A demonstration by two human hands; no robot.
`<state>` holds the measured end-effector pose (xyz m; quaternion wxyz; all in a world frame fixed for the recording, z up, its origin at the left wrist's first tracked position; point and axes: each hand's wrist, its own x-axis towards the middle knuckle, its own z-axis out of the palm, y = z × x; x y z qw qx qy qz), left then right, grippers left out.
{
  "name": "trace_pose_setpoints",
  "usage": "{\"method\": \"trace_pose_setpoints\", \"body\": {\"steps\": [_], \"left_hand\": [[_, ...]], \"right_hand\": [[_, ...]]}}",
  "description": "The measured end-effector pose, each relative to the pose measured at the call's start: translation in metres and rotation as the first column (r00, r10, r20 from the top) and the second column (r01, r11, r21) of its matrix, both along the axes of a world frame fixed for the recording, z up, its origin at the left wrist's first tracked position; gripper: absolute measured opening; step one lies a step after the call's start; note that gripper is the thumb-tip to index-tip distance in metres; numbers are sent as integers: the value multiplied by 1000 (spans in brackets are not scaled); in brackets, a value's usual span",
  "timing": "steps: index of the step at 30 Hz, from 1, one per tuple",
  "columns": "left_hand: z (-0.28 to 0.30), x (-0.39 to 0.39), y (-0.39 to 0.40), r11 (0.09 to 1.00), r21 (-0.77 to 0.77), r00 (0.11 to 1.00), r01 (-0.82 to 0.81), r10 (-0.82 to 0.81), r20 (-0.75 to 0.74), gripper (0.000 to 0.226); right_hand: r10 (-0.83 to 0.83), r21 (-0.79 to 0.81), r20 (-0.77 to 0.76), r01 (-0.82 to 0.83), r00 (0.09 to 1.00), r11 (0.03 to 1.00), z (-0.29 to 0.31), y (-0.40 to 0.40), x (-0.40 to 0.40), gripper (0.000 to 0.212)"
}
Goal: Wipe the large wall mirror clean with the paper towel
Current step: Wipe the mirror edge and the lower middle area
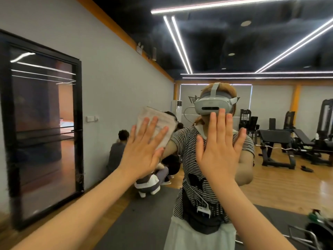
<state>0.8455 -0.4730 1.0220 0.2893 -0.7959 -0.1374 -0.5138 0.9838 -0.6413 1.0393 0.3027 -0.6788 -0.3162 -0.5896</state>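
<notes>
Pressing flat against the mirror [270, 123], the folded paper towel [158, 121] sits under the left hand [144, 152], fingers straight and spread, pinning it to the glass. Right of the towel, the right hand [219, 147] lies open-palmed on the bare glass, holding nothing. The towel is nearer the left hand and its long axis tilts up and leftward. The mirror spreads in every direction from the towel, so any stroke probably runs along the glass. One towel, one mirror, two hands
</notes>
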Motion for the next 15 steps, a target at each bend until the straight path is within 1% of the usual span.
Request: {"method": "trace_pose_setpoints", "body": {"steps": [2, 4, 6, 7, 9, 13, 15], "left_hand": [[4, 1, 1, 982, -190, 990, 20, 8, 143, 65], [5, 10, -7, 923, -375, 951, 87, 35, 307, 61], [7, 23, -21, 860, -486, 891, 159, 87, 445, 59], [8, 29, -28, 838, -514, 874, 181, 103, 475, 58], [6, 37, -40, 840, -512, 886, 180, 88, 455, 58], [-5, 49, -60, 912, -388, 942, 131, 7, 335, 56], [-12, 55, -67, 939, -329, 959, 103, -6, 283, 58]], "right_hand": [[-8, 6, 2, 8, 1000, 1000, 0, 0, -1, 64], [-14, 5, 1, 14, 1000, 1000, 0, 0, -2, 65], [-20, 2, 2, 20, 1000, 1000, 1, 0, -2, 65], [-23, 3, 2, 23, 1000, 1000, 1, 0, -2, 65], [-25, 7, -1, 25, 1000, 1000, 1, 0, -2, 65], [-30, 3, 3, 30, 1000, 1000, 1, 0, -3, 66], [-26, -8, -2, 26, 1000, 1000, 1, -1, -3, 66]]}}
